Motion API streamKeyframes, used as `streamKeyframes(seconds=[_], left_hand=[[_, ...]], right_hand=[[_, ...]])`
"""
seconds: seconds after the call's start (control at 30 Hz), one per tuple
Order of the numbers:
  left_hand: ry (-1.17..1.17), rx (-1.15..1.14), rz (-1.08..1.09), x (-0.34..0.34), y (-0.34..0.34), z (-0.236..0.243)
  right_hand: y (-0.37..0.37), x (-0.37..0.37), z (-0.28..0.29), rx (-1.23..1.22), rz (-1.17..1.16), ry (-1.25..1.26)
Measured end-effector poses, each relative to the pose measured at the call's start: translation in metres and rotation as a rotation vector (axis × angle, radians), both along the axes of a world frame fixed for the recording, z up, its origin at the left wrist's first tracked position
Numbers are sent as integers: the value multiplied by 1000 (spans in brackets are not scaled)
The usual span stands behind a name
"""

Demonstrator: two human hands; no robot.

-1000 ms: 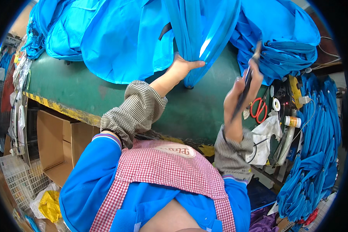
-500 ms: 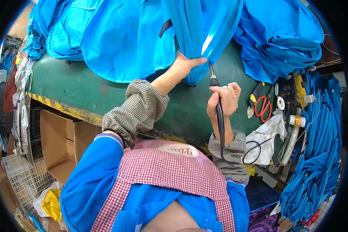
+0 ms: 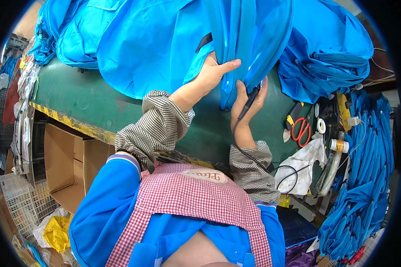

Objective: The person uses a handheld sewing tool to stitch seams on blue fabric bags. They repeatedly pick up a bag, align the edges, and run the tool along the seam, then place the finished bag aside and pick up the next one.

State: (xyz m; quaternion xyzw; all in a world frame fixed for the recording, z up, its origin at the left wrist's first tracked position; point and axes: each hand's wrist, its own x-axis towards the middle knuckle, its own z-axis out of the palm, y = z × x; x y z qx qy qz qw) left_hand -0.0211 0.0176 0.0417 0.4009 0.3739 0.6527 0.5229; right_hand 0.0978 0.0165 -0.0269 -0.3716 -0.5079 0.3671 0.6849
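Observation:
Folded blue fabric (image 3: 240, 40) with long layered edges stands over the green table in front of me. My left hand (image 3: 210, 74) is closed on a fold of it, thumb stretched across the layers, beside a short black strap (image 3: 204, 42). My right hand (image 3: 243, 116) holds a soldering iron (image 3: 250, 100) by its black handle, the cable trailing down toward my sleeve. Its metal tip is hidden behind the fingers and fabric. The right thumb and fingers come up against the lower part of the folded layers, just right of my left thumb.
Red-handled scissors (image 3: 301, 132), a black-and-yellow cutter (image 3: 293, 115), a tape roll (image 3: 321, 125) and a small white bottle (image 3: 339, 145) lie at the right. More blue fabric pieces (image 3: 365, 178) hang beyond them. A cardboard box (image 3: 64, 164) stands below the table's striped edge (image 3: 71, 121).
My right hand has moved up to the fabric, and the soldering iron has swung in the fingers so its tip is no longer visible. The fabric and my left hand have shifted slightly.

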Motion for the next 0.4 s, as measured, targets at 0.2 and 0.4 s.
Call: streamKeyframes(seconds=[0.2,0.4], left_hand=[[116,-39,37,-10,0,-7],[-36,-39,-54,-8,0,-6]], right_hand=[[-4,4,1,-119,-49,79],[-11,7,16,-123,256,149]])
